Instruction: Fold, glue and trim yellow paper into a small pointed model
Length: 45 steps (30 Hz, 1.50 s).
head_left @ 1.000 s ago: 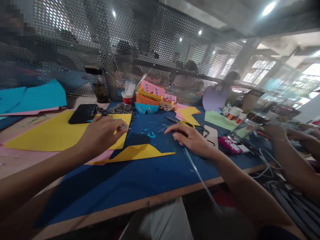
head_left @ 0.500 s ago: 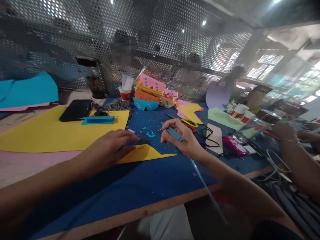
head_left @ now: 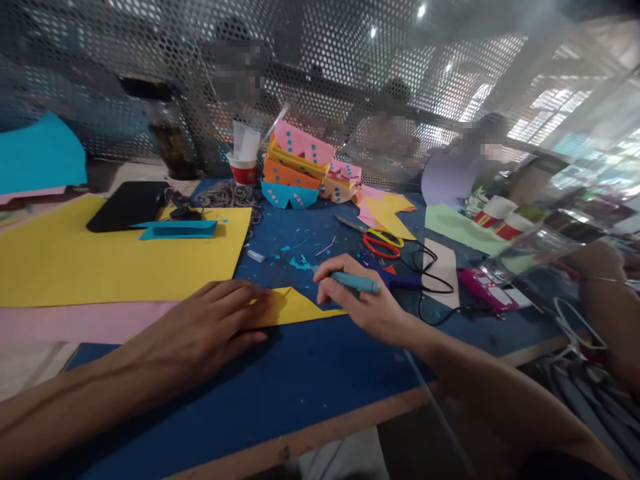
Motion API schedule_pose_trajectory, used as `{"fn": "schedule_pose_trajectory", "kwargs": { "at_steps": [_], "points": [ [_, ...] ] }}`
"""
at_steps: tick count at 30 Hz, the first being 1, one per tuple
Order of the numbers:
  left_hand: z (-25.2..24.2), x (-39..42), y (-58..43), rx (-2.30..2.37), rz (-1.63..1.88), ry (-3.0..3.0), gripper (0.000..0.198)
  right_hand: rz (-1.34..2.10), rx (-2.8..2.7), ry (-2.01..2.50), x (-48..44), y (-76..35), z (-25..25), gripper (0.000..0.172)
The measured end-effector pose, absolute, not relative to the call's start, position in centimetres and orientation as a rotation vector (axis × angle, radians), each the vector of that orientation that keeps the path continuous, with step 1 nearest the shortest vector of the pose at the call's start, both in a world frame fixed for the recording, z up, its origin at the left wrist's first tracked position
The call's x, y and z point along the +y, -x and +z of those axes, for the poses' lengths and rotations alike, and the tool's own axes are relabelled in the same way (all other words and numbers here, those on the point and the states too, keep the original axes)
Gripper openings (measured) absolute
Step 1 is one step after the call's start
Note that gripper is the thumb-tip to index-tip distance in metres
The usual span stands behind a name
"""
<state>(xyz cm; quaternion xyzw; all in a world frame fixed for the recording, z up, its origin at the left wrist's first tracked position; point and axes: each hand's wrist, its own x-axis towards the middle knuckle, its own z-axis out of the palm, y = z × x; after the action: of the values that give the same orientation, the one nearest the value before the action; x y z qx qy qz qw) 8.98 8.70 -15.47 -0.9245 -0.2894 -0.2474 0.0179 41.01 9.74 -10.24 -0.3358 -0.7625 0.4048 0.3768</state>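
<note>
On the blue tabletop mat (head_left: 280, 373), in the head view, a small clear plastic piece (head_left: 256, 255), at the left fingertips half a second ago, now lies apart from them. The left hand (head_left: 217, 317) extends palm down, fingers loosely spread, over the folded yellow paper piece's (head_left: 293, 307) left end, apparently touching. The right hand (head_left: 363, 300), wrist low, pinches a slim pale-blue pen (head_left: 355, 281), tip leftward.

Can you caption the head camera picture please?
Left hand on a folded yellow piece, right hand holding a teal tool, scissors nearby.

Shared craft workshop: perforated screen (head_left: 310, 40), blue-topped bench (head_left: 300, 367), scissors (head_left: 366, 230), coloured sheets (head_left: 130, 270), co-worker's arm (head_left: 607, 313) alongside.
</note>
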Motion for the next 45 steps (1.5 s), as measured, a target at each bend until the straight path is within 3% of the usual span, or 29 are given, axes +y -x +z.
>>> {"fn": "schedule_pose_trajectory", "kwargs": {
  "at_steps": [8,19,24,28,45],
  "points": [
    [-14.7,7.2,-9.0,-0.923,-0.635,2.874,0.041,1.240,-1.851,0.883,9.1,-40.9,-10.1,0.033],
    [-15.0,6.4,-9.4,-0.834,-0.564,2.761,0.047,1.276,-1.810,1.094,7.9,-40.5,-11.1,0.016],
    [-15.5,6.3,-8.8,-0.864,-0.526,2.787,0.049,1.186,-1.840,1.235,7.7,-40.6,-11.2,0.026],
    [-16.4,6.4,-8.2,-0.909,-0.531,2.856,0.055,1.165,-1.866,1.240,7.6,-40.6,-10.8,0.018],
    [-16.4,6.4,-8.2,-0.852,-0.485,2.796,0.058,1.083,-1.968,1.220,7.5,-40.5,-10.8,0.023]
  ]
}}
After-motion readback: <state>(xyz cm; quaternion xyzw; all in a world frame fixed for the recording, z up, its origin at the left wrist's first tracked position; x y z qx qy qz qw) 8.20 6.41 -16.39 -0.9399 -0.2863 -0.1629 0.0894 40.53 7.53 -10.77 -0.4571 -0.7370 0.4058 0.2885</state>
